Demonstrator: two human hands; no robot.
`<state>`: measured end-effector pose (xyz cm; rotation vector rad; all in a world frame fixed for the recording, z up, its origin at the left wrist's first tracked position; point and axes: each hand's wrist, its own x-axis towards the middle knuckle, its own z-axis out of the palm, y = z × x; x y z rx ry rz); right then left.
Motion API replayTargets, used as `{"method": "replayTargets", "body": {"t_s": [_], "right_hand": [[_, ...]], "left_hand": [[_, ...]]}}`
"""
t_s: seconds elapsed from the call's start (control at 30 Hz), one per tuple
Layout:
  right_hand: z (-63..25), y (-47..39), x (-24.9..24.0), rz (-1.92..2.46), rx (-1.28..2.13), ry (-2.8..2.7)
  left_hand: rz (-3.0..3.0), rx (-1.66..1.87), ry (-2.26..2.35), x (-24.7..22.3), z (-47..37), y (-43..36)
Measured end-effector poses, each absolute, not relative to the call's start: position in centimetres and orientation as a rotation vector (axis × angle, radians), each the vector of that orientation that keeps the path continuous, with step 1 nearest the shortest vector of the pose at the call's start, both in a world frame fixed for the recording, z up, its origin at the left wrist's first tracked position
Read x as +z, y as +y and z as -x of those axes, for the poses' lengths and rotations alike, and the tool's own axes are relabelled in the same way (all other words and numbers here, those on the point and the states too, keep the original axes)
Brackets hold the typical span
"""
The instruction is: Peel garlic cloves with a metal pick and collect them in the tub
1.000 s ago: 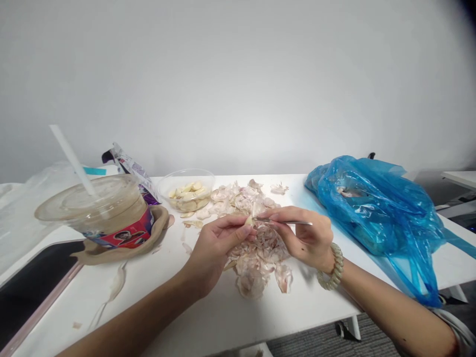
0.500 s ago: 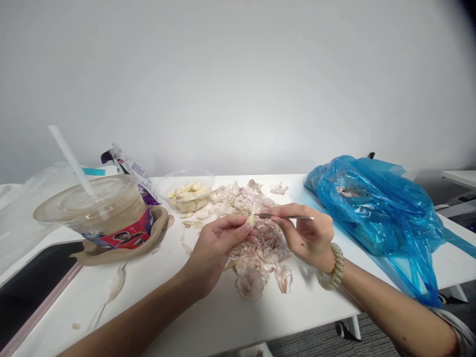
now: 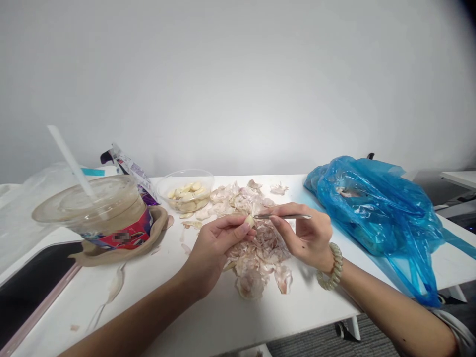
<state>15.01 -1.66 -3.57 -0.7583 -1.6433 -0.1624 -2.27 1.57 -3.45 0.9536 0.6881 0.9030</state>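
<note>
Between the thumb and fingers of my left hand (image 3: 219, 248) is a pale garlic clove (image 3: 249, 220). My right hand (image 3: 307, 235) pinches a thin metal tool (image 3: 286, 216), whose tip touches or nearly touches the clove. A bead bracelet (image 3: 330, 267) circles my right wrist. Beneath and around both hands lies a loose heap of papery garlic skins (image 3: 260, 263). Behind my left hand, a clear plastic bowl (image 3: 186, 191) holds several peeled cloves.
On the left, a drink cup (image 3: 107, 213) with a straw sits in a cardboard holder (image 3: 159, 225), near a dark tablet (image 3: 33, 282) and a purple packet (image 3: 137, 173). A blue plastic bag (image 3: 375, 213) lies on the right of the white table (image 3: 238, 317).
The metal tool and my right hand have shifted very slightly left. My left hand keeps the clove in almost the same place.
</note>
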Motion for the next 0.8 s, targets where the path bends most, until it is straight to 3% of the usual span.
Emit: {"method": "replayTargets", "body": {"t_s": [0.8], "right_hand": [[-14.91,-1.96,-3.51,0.885,0.067,-1.553]], "left_hand": [[-1.197,1.065,0.770,-3.85,2.19,1.38]]}}
